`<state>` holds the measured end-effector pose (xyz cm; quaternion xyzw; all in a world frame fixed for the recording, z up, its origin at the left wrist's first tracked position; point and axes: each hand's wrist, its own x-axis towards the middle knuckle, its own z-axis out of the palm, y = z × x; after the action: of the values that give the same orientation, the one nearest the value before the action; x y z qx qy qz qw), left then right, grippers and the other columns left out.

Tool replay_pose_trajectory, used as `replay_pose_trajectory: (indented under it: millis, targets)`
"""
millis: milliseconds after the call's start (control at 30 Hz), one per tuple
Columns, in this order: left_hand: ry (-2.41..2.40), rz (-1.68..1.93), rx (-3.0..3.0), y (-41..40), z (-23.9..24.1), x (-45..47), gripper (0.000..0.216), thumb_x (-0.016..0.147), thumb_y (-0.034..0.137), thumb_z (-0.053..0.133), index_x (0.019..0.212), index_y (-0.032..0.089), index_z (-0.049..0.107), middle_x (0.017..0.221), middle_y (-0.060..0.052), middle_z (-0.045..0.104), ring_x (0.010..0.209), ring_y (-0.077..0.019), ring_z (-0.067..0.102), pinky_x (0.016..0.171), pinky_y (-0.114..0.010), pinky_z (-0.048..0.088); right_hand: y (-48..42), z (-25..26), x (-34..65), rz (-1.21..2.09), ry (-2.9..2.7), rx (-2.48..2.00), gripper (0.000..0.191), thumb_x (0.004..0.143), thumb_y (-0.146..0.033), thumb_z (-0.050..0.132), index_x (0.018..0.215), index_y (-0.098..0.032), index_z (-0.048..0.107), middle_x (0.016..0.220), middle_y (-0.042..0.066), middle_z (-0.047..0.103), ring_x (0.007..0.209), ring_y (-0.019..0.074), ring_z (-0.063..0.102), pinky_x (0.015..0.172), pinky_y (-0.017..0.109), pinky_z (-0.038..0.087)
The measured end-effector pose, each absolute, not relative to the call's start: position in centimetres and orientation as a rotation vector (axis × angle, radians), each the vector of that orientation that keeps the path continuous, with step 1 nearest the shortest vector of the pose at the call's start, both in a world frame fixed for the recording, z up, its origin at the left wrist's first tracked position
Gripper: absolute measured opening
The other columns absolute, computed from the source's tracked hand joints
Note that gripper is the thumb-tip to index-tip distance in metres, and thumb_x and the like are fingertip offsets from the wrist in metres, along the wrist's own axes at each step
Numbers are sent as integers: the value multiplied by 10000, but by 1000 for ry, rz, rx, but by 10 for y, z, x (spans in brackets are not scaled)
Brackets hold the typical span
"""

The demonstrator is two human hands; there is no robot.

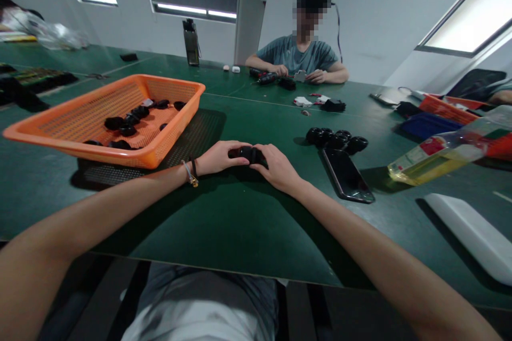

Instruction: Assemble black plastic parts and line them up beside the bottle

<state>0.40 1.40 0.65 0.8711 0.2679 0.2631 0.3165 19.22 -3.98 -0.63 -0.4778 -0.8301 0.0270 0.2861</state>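
Observation:
My left hand (224, 156) and my right hand (276, 166) meet over the table in front of me. Between them they grip a glossy black rounded part (248, 154), fingers closed around it from both sides; its exact kind is hard to make out. Left of my hands stands an orange plastic basket (176, 141) holding several black rounded parts (127, 123) that look alike. To the right, a cluster of several shiny black rounded pieces (337, 140) sits on the table, just behind a dark smartphone (348, 175).
On the green table (240, 234), a bottle of yellow liquid (436, 157) and a white slab-like object (472, 234) are at right. A dark bottle (191, 42) stands at the back. Across the table a person (302, 56) works near a power drill (266, 78).

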Motion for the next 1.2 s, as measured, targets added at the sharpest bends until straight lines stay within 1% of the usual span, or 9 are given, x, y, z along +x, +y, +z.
replay_pose_trajectory:
  millis: [200,533,733,900,1033,1200]
  targets:
    - [734,714,2430,11,6,4,414,765,341,617,1127,145,570,1057,-76,644,938,-187,591,843,-293,444,-40,-6,193,106,-2221,-1273,332,828,-326,526,1121,-171,515,1024,123,611,934,262,562,828,468,462]
    - [717,767,2575,10,3,2,455,778,398,610,1147,139,550,1058,-92,628,977,-202,575,870,-298,431,-41,-8,193,164,-2196,-1265,309,834,-310,510,1109,-169,507,1060,118,616,959,247,570,854,443,456]
    - [694,787,2601,10,2,2,446,781,395,611,1144,145,545,1056,-92,618,982,-202,568,871,-303,433,-43,-8,191,220,-2167,-1314,300,823,-285,518,1092,-152,510,1072,124,617,975,242,570,873,425,445]
    - [654,820,2647,9,0,1,453,781,408,607,1126,120,547,1049,-106,617,992,-209,562,870,-316,438,-44,-5,189,284,-2150,-1391,279,826,-278,507,1073,-148,516,1029,113,626,948,229,576,851,392,441]
    - [630,838,2675,9,-1,1,449,786,418,596,1121,124,543,1042,-107,616,985,-208,562,860,-326,447,-46,-1,186,349,-2138,-1466,278,832,-268,496,1070,-126,514,1037,128,622,941,225,575,831,370,431]
    - [611,846,2705,10,-2,1,453,785,398,604,1126,109,536,1033,-118,613,980,-211,558,856,-336,453,-48,5,184,431,-2117,-1502,265,841,-264,480,1062,-123,520,1001,120,629,878,213,580,783,342,428]
